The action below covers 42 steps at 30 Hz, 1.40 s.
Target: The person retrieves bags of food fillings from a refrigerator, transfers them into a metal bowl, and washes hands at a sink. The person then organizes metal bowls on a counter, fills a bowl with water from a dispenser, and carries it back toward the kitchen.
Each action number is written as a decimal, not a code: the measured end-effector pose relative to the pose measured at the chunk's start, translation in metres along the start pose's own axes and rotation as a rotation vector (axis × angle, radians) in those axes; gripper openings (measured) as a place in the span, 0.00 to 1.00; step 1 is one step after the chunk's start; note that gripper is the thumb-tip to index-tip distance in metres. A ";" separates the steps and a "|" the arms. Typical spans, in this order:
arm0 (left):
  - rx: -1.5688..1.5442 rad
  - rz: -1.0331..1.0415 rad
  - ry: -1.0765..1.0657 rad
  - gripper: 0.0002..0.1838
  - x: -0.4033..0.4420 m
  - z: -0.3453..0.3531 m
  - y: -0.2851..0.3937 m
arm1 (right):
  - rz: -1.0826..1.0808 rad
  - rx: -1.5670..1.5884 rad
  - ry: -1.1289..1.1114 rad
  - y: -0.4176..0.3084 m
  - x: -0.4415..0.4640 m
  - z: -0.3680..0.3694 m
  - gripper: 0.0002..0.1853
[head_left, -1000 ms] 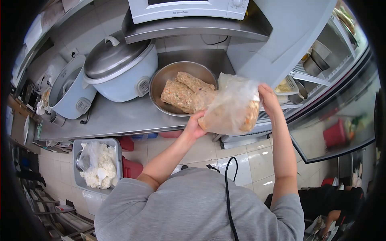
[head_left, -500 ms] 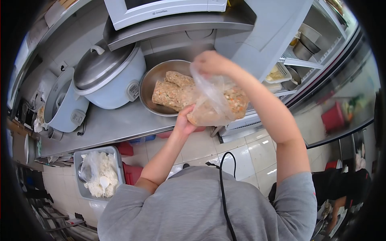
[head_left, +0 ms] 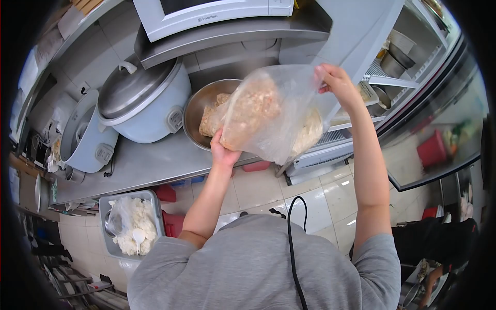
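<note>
A clear plastic bag [head_left: 261,111] of chunky, pale-orange food mixture is held over the counter, partly in front of a steel bowl [head_left: 192,120]. My left hand [head_left: 225,151] grips the bag's lower left corner, its fingers closed on the plastic. With closed fingers, my right hand [head_left: 335,85] pinches the bag's upper right edge, and the loose plastic stretches out towards it. More of a similar mixture [head_left: 208,121] lies in the bowl, largely hidden behind the bag. A pale, yellowish mass [head_left: 310,129] shows behind the bag's right side; I cannot tell what it is.
A large lidded rice cooker [head_left: 147,108] and a smaller cooker [head_left: 88,137] stand left on the steel counter [head_left: 139,163]. A microwave [head_left: 212,13] sits above. At the right is an open glass-doored fridge [head_left: 434,139]. A tub [head_left: 158,217] of rice stands lower left; a co-worker [head_left: 439,240] is lower right.
My right hand has moved right, drawing the bag's edge outwards so that the plastic is spread. My left hand has shifted slightly left with the bag, which now covers more of the bowl.
</note>
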State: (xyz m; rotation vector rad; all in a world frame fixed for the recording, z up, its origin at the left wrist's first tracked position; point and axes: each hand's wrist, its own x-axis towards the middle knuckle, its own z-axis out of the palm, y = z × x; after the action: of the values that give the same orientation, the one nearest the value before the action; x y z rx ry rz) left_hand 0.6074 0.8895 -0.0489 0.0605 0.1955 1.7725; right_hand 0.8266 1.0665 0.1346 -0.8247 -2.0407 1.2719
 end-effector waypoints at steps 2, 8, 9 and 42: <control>-0.013 0.028 -0.032 0.22 0.004 0.005 0.009 | -0.016 0.138 0.012 0.007 -0.013 0.000 0.13; 0.006 0.116 -0.017 0.24 0.007 0.019 0.023 | -0.054 1.071 0.107 0.059 -0.028 0.027 0.20; 0.008 0.124 -0.040 0.24 0.007 0.022 0.024 | -0.029 1.219 0.122 0.061 -0.035 0.033 0.26; 0.020 -0.063 -0.297 0.33 0.009 0.109 -0.038 | -0.333 0.015 0.048 0.034 -0.036 0.087 0.17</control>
State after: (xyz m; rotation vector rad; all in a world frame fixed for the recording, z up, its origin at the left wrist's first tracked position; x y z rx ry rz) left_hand 0.6587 0.9168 0.0512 0.3259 0.0001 1.6767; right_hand 0.7914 1.0031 0.0662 -0.4774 -2.0241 1.0687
